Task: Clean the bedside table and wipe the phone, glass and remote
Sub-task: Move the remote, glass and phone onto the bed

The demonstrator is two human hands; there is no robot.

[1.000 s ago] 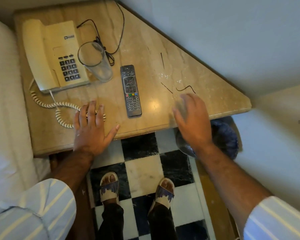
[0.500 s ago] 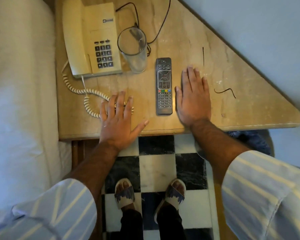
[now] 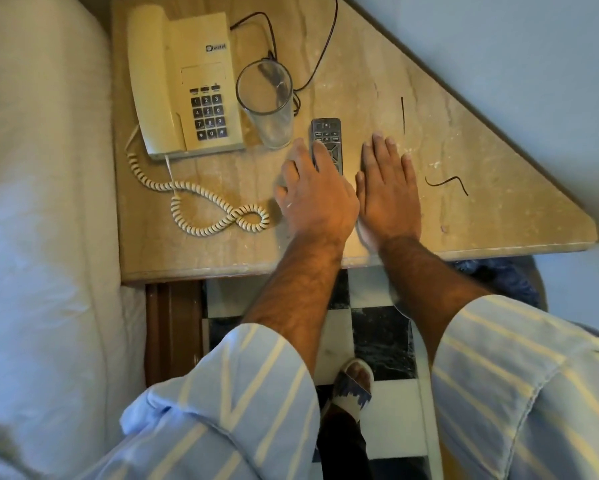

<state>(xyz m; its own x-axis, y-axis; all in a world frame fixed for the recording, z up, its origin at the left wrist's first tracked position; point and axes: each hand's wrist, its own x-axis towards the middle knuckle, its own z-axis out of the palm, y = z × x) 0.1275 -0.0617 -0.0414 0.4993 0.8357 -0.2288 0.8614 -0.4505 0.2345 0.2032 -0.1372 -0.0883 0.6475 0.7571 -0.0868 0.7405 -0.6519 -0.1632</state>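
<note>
Standing at the near edge of the bench [image 3: 498, 209], one sandalled foot [image 3: 355, 382] on the checkered floor [image 3: 381, 337], striped sleeves [image 3: 242, 393] at frame bottom. Bed [image 3: 41, 220] runs flush along the bench's left edge. Dark blue cloth [image 3: 498, 275] sits below the near edge, right side.

Left hand [image 3: 313, 199] over the near half of the remote [image 3: 326, 140], fingers [image 3: 320, 152] spread and draped on it; can't tell if it's gripped yet or just covered. Right hand [image 3: 388, 192] flat on the bench just right of the remote, palm down, fingers together, holding nothing, thumb side touching the left hand.

Coiled handset cord [image 3: 218, 216] loops left of the left hand, near-left area. Right part of the bench mostly open, only two thin dark strands: a wavy one [image 3: 447, 183] near the right hand and a straight one [image 3: 403, 114] further back. White specks scattered on the surface. Bench tapers to a point at right, far edge diagonal against the wall [image 3: 516, 46].

Further back: empty glass [image 3: 268, 105] upright just beyond the left fingers, phone [image 3: 183, 88] far-left, black cable [image 3: 311, 74] behind the glass.

Vs 0.5 s ago: left hand has left the cord and come right onto the remote; right hand unchanged, remote, glass, phone not shifted.
</note>
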